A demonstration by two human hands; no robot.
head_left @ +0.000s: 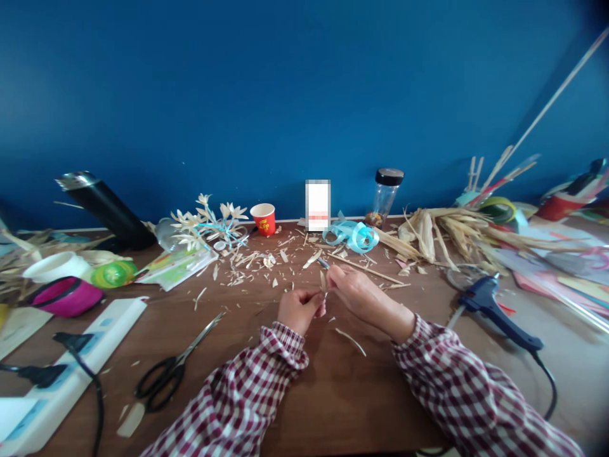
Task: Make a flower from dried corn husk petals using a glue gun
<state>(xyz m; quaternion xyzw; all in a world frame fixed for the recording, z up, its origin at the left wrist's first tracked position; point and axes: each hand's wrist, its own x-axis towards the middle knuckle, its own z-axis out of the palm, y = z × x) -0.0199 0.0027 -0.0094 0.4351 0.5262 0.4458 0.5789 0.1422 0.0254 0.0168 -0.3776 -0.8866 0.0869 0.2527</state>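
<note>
My left hand is closed in a pinch near the middle of the desk, thumb against forefinger. A small pale strip of dried corn husk stands up between its fingertips and those of my right hand. My right hand is also closed, with its fingers bent down and almost touching the left fingertips. A thin grey-blue stick pokes out past the right knuckles; its other end is hidden by the hand. Below the hands lies a curled pale strip on the brown desk.
Scissors and a white power strip lie left. Husk flowers, a red paper cup, blue ribbon and a tilted jar line the wall. Corn husks and a blue glue gun are right. Husk scraps litter the desk.
</note>
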